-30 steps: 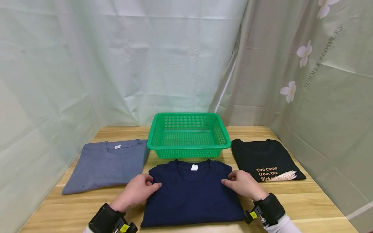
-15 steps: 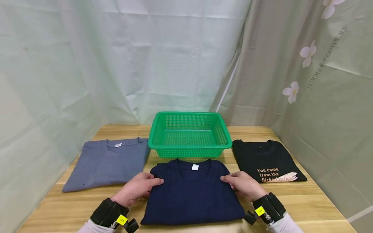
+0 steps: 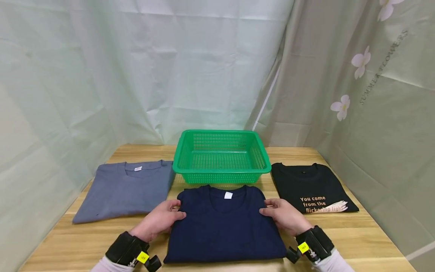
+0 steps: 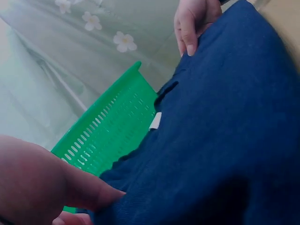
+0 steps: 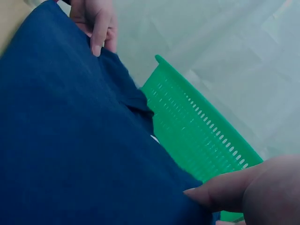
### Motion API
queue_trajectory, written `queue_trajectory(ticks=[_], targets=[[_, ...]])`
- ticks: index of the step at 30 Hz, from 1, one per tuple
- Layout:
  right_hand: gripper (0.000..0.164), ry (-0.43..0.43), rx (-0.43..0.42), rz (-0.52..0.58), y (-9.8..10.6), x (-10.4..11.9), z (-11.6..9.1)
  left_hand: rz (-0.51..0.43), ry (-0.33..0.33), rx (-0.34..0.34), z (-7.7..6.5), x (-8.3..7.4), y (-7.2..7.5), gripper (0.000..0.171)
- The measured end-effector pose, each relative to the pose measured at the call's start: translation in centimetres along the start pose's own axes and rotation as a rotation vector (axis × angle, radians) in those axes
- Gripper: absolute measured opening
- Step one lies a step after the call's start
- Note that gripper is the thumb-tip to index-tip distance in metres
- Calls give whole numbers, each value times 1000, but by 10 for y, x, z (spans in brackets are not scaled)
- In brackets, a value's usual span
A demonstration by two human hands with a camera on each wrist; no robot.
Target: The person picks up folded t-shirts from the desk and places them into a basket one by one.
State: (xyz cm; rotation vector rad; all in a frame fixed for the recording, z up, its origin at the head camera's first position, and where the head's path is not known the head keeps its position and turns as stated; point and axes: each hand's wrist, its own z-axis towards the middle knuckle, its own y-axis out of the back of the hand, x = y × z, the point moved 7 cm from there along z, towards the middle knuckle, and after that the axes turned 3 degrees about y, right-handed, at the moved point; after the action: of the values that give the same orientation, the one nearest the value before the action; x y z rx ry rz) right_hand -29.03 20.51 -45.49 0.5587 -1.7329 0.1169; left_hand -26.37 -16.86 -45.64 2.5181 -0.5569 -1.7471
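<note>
A folded navy T-shirt (image 3: 224, 230) lies at the front middle of the table, its neckline with a white label facing the back. My left hand (image 3: 161, 220) pinches its left edge, thumb on top. On the opposite edge, my right hand (image 3: 284, 215) pinches the cloth in the same way. In the left wrist view the left thumb (image 4: 93, 190) presses on the navy cloth; the right thumb (image 5: 220, 190) does likewise in the right wrist view. The other fingers are mostly hidden beneath the fabric.
A green plastic basket (image 3: 221, 177) stands just behind the navy T-shirt, with nothing inside. To its left lies a folded grey-blue T-shirt (image 3: 125, 192); to its right, a folded black T-shirt (image 3: 306, 185) with printed lettering. Curtains (image 3: 204, 68) hang around the wooden table (image 3: 353, 241).
Both hands have shifted from resting at the navy T-shirt's sides to gripping its edges, then moved slightly apart over the last half second. The basket and other T-shirts stay put.
</note>
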Motion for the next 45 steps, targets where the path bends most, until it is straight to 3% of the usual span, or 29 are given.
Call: queue_trajectory(ticks=[7,16,28,38,45], targets=[[53,64,21,37,2,8,-7,-27,-29,-6,-6,-5,1,71],[56,70,-9,-8,8,28,-24,-31,-63,66,-27,-26,8,77],[68,103,-35,-63,13,63,-48,56,-92,34,-52,-56,22,82],[60,136,-71,-90,20,89,-44,39,-150,57,-56,-78,28,83],[56,165,-94,-123,27,104,-32,39,-202,70,-50,-94,31,81]])
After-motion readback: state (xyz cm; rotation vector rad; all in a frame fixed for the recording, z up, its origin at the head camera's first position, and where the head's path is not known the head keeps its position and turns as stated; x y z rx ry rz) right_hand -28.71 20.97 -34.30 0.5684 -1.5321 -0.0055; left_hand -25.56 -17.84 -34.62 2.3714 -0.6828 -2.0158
